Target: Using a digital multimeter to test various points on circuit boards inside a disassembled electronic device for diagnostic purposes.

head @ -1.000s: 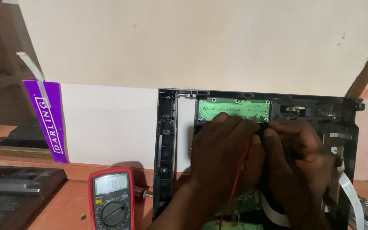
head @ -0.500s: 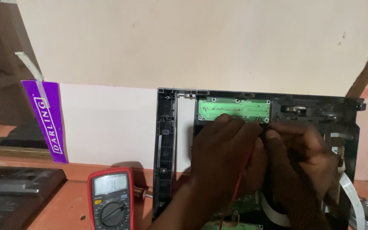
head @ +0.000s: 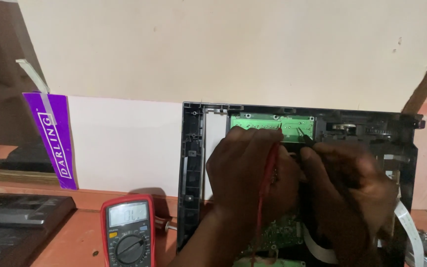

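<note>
The left hand pinches a red probe and the right hand a black probe, both tips on the green board inside the black frame. A meter lies on the worktop.

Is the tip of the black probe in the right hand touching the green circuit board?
Touching. In the head view the black probe, held by the right hand, ends with its tip directly on the green circuit board, with no gap visible.
</note>
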